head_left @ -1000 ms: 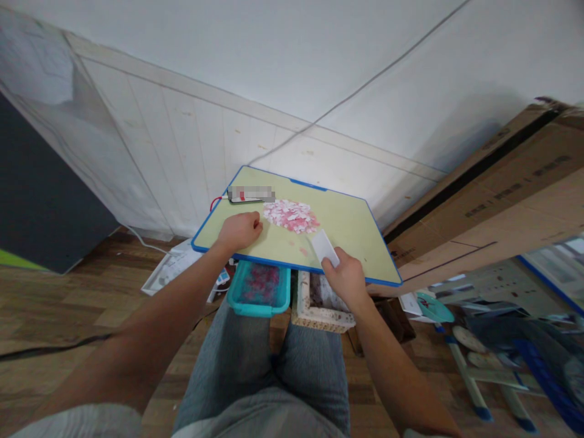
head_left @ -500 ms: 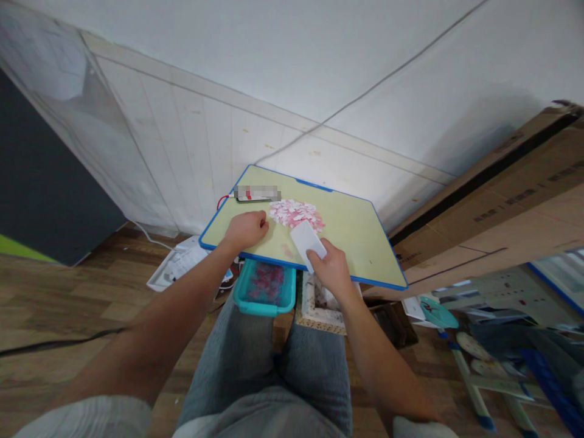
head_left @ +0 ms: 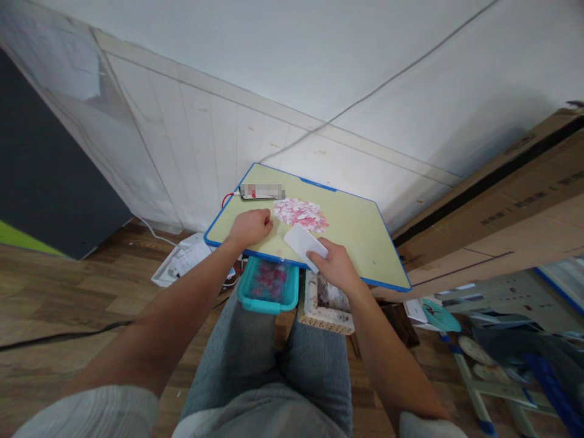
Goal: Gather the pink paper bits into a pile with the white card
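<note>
My right hand (head_left: 336,263) grips a white rectangular card (head_left: 302,242) by its near right end, at the front edge of a pale yellow table (head_left: 360,234) with a blue rim. Just beyond the card lies a pile of small pink and white flat pieces (head_left: 301,214); their exact kind is too small to tell. To the left of the pile, my left hand (head_left: 250,227) rests on the tabletop with its fingers curled closed. Whatever the curled fingers may hold is hidden. A phone-like device (head_left: 261,193), partly blurred out, lies behind that hand with a red cable.
Below the table's front edge sit a teal tub (head_left: 267,304) with pink-red contents and a pale speckled box (head_left: 326,319). Cardboard boxes (head_left: 502,213) lean at the right. A white tray (head_left: 166,274) is on the floor at left. The wall (head_left: 219,128) stands behind.
The white card has turned, its far end swinging left and toward me, off the edge of the pile. My left hand stays where it was on the tabletop. The view has shifted slightly.
</note>
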Motion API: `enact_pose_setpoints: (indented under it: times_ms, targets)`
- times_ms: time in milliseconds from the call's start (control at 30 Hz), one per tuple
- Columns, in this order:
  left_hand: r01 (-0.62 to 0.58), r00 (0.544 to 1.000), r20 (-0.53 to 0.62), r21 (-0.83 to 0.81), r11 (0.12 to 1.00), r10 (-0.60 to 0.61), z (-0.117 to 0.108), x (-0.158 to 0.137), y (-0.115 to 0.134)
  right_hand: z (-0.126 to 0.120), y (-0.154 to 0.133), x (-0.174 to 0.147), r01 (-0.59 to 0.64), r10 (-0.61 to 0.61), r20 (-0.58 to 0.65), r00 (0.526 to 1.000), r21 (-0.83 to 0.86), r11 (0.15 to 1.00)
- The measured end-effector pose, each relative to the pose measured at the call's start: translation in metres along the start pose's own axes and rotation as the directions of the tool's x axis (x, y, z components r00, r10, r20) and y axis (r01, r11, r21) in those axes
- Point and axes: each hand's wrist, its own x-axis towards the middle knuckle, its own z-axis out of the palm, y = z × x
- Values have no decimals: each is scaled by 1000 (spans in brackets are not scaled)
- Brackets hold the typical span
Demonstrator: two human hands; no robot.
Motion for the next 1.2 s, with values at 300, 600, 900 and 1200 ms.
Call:
enact_pose_setpoints:
  times_ms: [300, 600, 900, 1200]
  targets:
    - [51, 998, 42, -3, 999, -51, -5, -3, 5, -9, -6, 3, 92, -104, 118, 988, 98, 991]
    - [23, 999, 28, 4, 1000, -23, -4, -1, 3, -9, -4, 1, 122, -164, 212, 963, 200, 972]
    - [5, 1000, 0, -10, 1000, -5, -2, -2, 1, -2, 39, -15, -139, 112, 100, 989, 324, 936]
    - [7, 1000, -28, -97, 995, -10, 7, 1, -7, 9, 71, -16, -282, 313, 57, 948, 611, 740]
